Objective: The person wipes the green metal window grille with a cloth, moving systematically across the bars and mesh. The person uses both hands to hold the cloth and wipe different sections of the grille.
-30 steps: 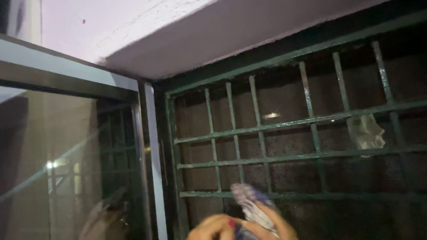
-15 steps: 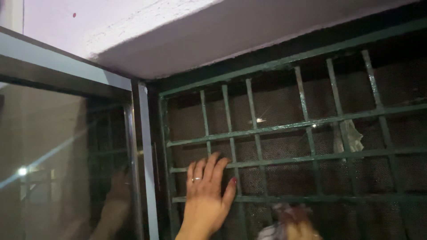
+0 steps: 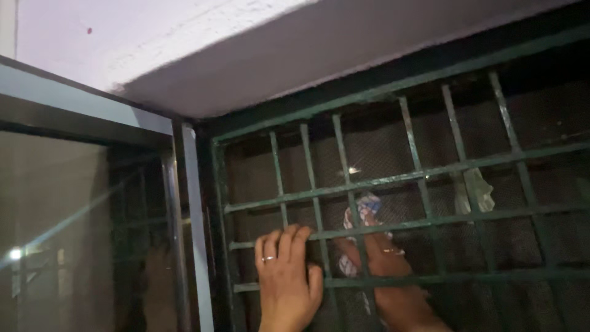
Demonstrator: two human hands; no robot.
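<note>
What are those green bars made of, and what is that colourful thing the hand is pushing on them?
The window grille looks like metal painted dark green: thin, straight, rigid bars crossing in a grid, with a dull sheen. The rag under the right hand looks like soft cloth, crumpled and patterned in blue, red and white. The left hand rests on a bar; its ring looks like shiny metal.
</note>
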